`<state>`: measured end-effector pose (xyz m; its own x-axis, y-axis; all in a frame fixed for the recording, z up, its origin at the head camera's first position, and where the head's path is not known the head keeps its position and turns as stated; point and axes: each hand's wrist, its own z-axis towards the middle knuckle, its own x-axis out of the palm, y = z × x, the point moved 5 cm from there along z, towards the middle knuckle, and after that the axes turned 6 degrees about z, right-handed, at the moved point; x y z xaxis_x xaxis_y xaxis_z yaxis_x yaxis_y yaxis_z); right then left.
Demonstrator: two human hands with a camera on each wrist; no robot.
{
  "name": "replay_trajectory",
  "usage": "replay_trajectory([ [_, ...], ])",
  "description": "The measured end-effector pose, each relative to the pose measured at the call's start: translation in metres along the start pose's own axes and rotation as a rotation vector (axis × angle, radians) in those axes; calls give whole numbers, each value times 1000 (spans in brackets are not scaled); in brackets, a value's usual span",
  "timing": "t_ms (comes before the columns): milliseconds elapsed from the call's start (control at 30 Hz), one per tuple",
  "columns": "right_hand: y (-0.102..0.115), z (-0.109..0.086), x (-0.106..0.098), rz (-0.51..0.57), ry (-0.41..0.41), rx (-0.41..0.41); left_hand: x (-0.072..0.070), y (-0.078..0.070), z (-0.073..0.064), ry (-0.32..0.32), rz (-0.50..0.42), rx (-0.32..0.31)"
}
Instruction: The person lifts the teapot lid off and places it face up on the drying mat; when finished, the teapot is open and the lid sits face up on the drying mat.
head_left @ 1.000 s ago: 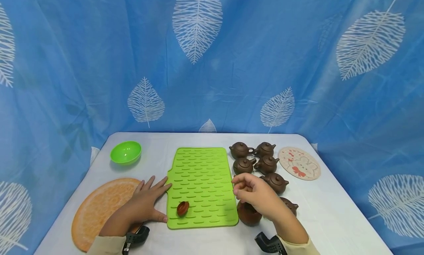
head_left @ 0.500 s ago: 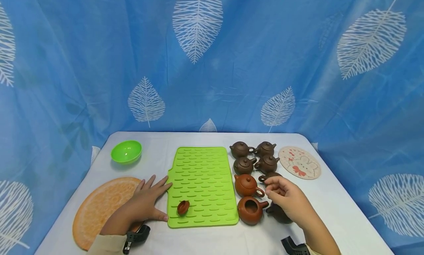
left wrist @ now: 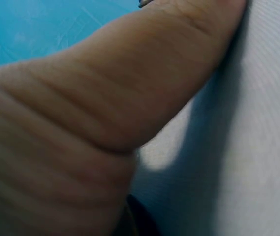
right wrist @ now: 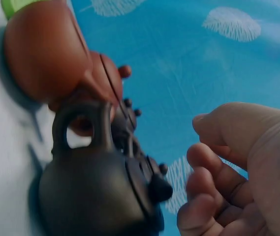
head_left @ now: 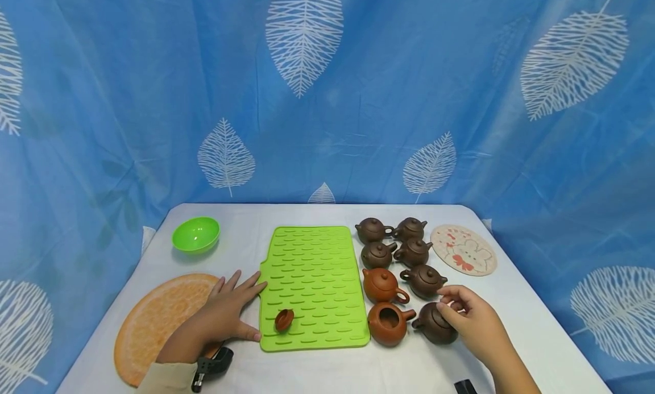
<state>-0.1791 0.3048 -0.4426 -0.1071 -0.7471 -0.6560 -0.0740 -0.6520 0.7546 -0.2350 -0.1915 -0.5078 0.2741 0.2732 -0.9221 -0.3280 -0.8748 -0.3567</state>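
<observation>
My left hand [head_left: 227, 311] lies with spread fingers on the table, thumb and fingertips at the left edge of a green ridged mat [head_left: 317, 280]. A small reddish-brown lid [head_left: 284, 320] lies on that mat's lower left. My right hand [head_left: 473, 320] is over the nearest dark brown teapot [head_left: 435, 324], fingers bent near its lid. In the right wrist view, a gap separates the bent fingers from the lid knob [right wrist: 160, 189], and nothing is held. Left of this teapot, a reddish-brown teapot [head_left: 390, 324] stands without its lid, its round opening showing. Behind it is a lidded reddish-brown teapot [head_left: 381, 285].
Several more dark teapots [head_left: 376, 254] stand in two columns right of the mat. A round rabbit-print mat [head_left: 463, 249] lies at the back right. Back left stands a green bowl [head_left: 196, 235]. An orange round mat [head_left: 148, 326] lies partly under the left forearm.
My right hand has moved right, from above the reddish-brown teapots to the nearest dark teapot, uncovering the reddish-brown pair. The left hand has stayed in place.
</observation>
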Motion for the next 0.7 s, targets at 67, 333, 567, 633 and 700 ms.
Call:
replay_trajectory([
  [67, -5, 0, -2, -22, 11, 11, 1, 1, 0, -1, 0, -2],
  [333, -21, 1, -4, -75, 102, 27, 2, 3, 1, -8, 11, -7],
  [567, -23, 0, -3, -103, 147, 31, 2, 1, 1, -9, 16, -6],
  [633, -21, 0, -3, -110, 157, 7, 2, 1, 1, -10, 17, -8],
  [700, -21, 1, -4, -127, 168, -18, 2, 1, 0, -8, 17, -14],
])
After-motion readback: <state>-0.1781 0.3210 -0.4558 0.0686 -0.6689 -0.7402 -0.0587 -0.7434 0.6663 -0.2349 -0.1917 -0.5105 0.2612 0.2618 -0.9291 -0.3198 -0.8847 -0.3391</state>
